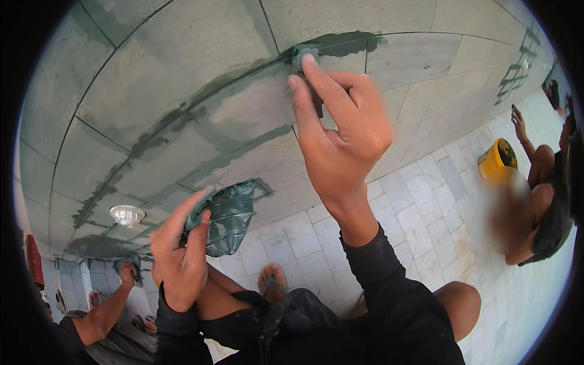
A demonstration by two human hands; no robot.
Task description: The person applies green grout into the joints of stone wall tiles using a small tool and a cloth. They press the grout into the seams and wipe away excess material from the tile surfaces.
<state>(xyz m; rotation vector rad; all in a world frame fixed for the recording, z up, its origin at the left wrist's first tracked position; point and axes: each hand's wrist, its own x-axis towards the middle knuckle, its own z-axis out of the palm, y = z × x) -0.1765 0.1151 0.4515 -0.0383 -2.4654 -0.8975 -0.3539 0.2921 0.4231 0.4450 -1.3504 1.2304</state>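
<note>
My right hand [347, 121] reaches up to the tiled wall [255, 97], thumb and fingers closed on a small flat spreader [304, 53] smeared with green grout. Its edge is against a long tile joint; much of the tool is hidden by my fingers. Wet dark green grout [356, 42] lies along that joint to both sides. Lower down, my left hand [182, 249] grips a crumpled plastic bag of green grout [231, 219] between thumb and fingers, just off the wall.
A round white fitting [127, 215] juts from the wall at left. Below it, another person's hand [127, 272] holds a green-smeared thing at the wall. At right a person crouches by a yellow bucket [497, 159] on the paved floor [420, 207]. My sandalled foot [272, 283] is below.
</note>
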